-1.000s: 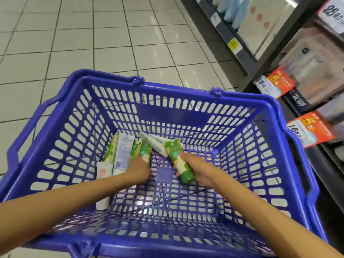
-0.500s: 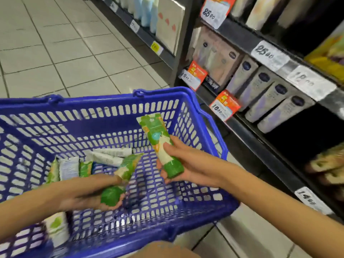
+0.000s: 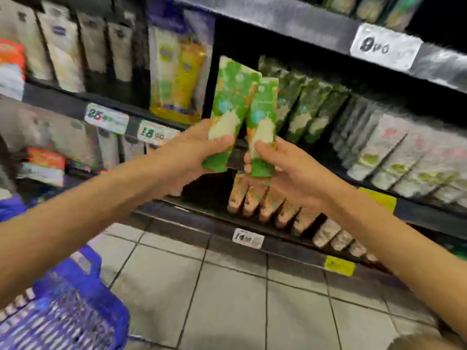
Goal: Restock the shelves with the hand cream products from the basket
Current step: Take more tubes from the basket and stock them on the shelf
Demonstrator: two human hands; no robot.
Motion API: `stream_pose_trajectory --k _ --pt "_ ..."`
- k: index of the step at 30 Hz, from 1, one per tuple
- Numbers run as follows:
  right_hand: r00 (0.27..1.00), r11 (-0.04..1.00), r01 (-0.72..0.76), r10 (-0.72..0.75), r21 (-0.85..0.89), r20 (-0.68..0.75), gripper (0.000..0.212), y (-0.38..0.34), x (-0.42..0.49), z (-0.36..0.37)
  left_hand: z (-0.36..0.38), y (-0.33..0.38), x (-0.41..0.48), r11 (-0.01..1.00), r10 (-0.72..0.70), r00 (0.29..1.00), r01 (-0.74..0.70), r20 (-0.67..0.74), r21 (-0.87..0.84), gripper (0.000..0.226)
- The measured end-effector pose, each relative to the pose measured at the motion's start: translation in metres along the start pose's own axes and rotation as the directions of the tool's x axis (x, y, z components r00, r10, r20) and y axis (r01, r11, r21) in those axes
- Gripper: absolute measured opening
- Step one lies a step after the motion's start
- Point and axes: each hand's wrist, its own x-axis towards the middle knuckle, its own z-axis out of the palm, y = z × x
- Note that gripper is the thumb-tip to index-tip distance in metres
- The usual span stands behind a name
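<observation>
1. Left hand [image 3: 192, 152]: raised before the shelving, fingers wrapped round the lower part of one green-and-white hand cream tube [image 3: 231, 104]. Tube upright, green cap end down, flat crimped end up, leaning slightly left.
2. Right hand [image 3: 285, 170]: raised just right of the left hand, fingers and thumb closed round the lower part of a second hand cream tube [image 3: 262, 114] of the same design. Tube upright, cap down; its upper part touches or overlaps the first tube.
3. Both tubes: held in the air, near side of the middle shelf [image 3: 429, 213], not resting on any shelf.
4. Row of matching green tubes [image 3: 303, 107]: standing on the middle shelf, directly behind and to the right of the held pair.
5. Pale tubes [image 3: 394, 152]: further right on the same shelf, in rows.
6. Lower shelf [image 3: 222, 228]: row of pinkish-brown tubes [image 3: 267, 200] below the hands.
7. Price tags [image 3: 384, 46]: along shelf edges; figures blurred.
8. Blue basket [image 3: 75, 311]: near left corner, on the tiled floor [image 3: 227, 299]; contents too blurred to tell.
9. Boxed goods [image 3: 63, 46]: upper left shelving, blurred.
</observation>
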Motion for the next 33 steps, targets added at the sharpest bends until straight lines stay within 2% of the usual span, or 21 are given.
stream_pose_trajectory --k 3,5,6,9,11,13,18,25,30,33 --pt "0.972 0.996 0.075 -0.062 0.046 -0.225 0.010 0.003 0.003 -0.049 0.036 0.009 0.029 0.999 0.001 1.000 -0.001 -0.003 -0.049 0.028" --pt "0.920 0.988 0.140 -0.108 0.060 -0.378 0.006 0.007 0.013 -0.077 0.044 0.003 0.042 0.997 0.017 0.996 -0.024 -0.090 -0.074 0.027" --pt "0.890 0.985 0.169 -0.138 0.035 -0.434 0.012 0.010 0.020 -0.090 0.040 -0.008 0.049 0.996 0.025 0.993 -0.035 -0.112 -0.087 0.030" --pt "0.743 0.962 0.163 -0.267 -0.221 -0.614 0.038 0.018 0.038 -0.120 0.029 -0.012 0.049 0.994 0.088 0.982 -0.076 -0.169 0.075 0.033" --pt "0.648 0.928 0.109 -0.339 -0.357 -0.682 0.040 0.021 0.048 -0.134 0.018 -0.013 0.053 0.989 0.112 0.973 -0.089 -0.201 0.117 0.032" --pt "0.613 0.912 0.053 -0.352 -0.407 -0.707 0.039 0.021 0.056 -0.144 0.010 -0.011 0.056 0.987 0.127 0.965 -0.100 -0.230 0.129 0.032" --pt "0.607 0.815 -0.084 -0.414 -0.573 -0.678 0.044 0.017 0.066 -0.161 -0.001 -0.016 0.064 0.985 0.144 0.964 -0.116 -0.225 0.131 0.031" --pt "0.532 0.803 -0.141 -0.431 -0.579 -0.728 0.050 0.024 0.069 -0.166 0.005 -0.021 0.074 0.990 0.141 0.967 -0.131 -0.213 0.060 0.036" --pt "0.556 0.760 -0.141 -0.469 -0.634 -0.686 0.040 0.024 0.071 -0.166 0.007 -0.023 0.078 0.990 0.135 0.966 -0.125 -0.220 0.058 0.036" --pt "0.551 0.773 -0.127 -0.466 -0.621 -0.692 0.038 0.023 0.069 -0.165 0.008 -0.023 0.081 0.989 0.144 0.963 -0.133 -0.228 0.065 0.035"
